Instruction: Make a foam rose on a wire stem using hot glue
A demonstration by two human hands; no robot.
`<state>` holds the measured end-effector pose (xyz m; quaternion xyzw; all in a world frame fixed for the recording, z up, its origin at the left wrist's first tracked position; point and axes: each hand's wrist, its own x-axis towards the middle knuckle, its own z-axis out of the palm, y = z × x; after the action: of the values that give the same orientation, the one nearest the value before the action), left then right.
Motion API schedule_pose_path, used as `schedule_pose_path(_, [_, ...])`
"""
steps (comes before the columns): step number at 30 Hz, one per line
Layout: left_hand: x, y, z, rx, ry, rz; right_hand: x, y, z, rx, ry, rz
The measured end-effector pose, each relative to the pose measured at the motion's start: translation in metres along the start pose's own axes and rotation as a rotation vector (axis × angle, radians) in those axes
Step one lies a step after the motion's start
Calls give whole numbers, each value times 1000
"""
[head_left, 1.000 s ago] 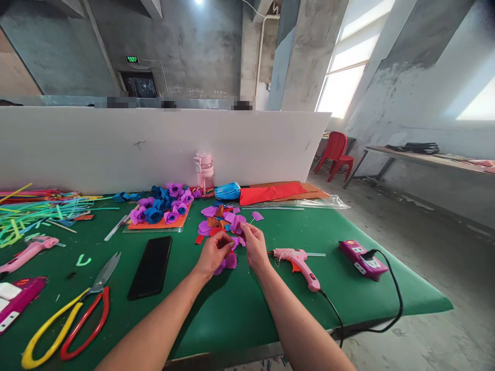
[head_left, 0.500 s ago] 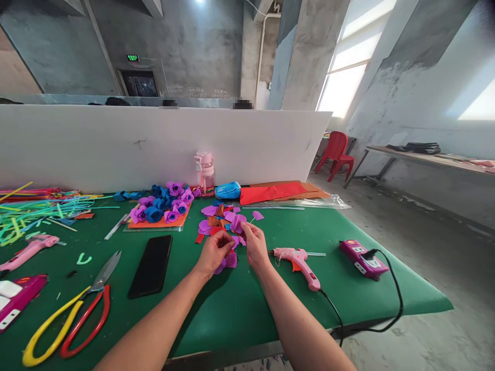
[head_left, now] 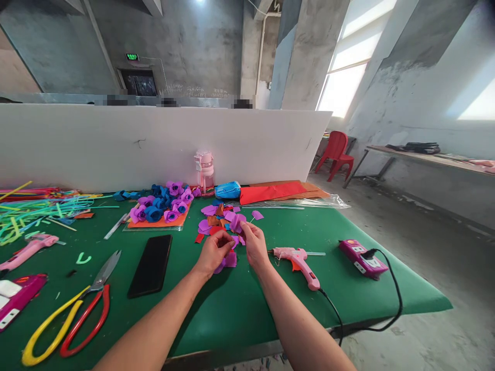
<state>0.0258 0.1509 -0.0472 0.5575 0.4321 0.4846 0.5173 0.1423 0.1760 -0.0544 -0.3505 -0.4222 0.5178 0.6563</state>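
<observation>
My right hand [head_left: 254,244] pinches a purple paper petal [head_left: 237,222] between thumb and fingers, above the middle of the green table. Close on its left, my left hand [head_left: 215,251] has its fingertips pressed together; what they hold, if anything, is too small to make out. Around and under both hands lies a loose pile of cut paper pieces [head_left: 209,211] in purple, red, brown and blue. To the right of my right hand a pink glue gun [head_left: 297,260] rests on its side, a clear glue stick poking out of its back.
Finished purple and blue paper flowers [head_left: 157,212] sit on an orange sheet. Left lie a black phone [head_left: 150,266], large scissors [head_left: 101,281], another pink glue gun [head_left: 33,251] and colourful strips [head_left: 58,210]. A purple power strip [head_left: 363,259] with a cord is at right; a pink bottle [head_left: 204,169] stands behind.
</observation>
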Motion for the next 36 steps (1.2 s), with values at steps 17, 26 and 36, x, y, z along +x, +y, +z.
schedule_pose_path(17, [0, -1, 0, -28, 21, -16, -5, -13, 6, 98, -31, 93])
schedule_pose_path(26, [2, -4, -3, -99, 65, 35, -9, -13, 8, 96, -216, 154])
schedule_pose_path(36, [2, -4, -4, -129, 82, 31, -6, -3, 3, 107, -174, 195])
